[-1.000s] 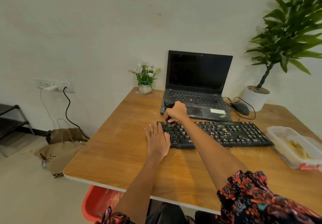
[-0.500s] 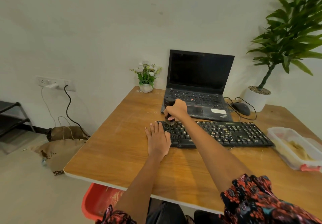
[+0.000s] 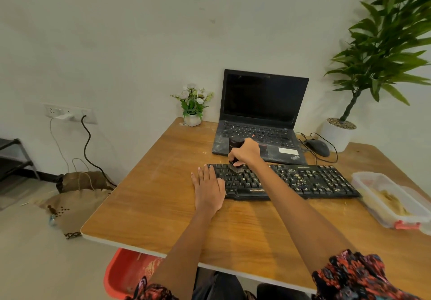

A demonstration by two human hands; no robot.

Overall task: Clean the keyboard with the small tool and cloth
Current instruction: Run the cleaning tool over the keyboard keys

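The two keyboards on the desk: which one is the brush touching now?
The separate black keyboard nearest the person, scattered with crumbs, not the laptop behind it.

Bright even daylight, soft arm shadows; edges bowed, slightly blurred

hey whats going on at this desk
A person is cleaning a black keyboard on a wooden desk. The right hand grips a small black brush, bristles down on the keys near the keyboard's left end. The left hand lies flat over that end, steadying it. Pale crumbs dot the middle keys.
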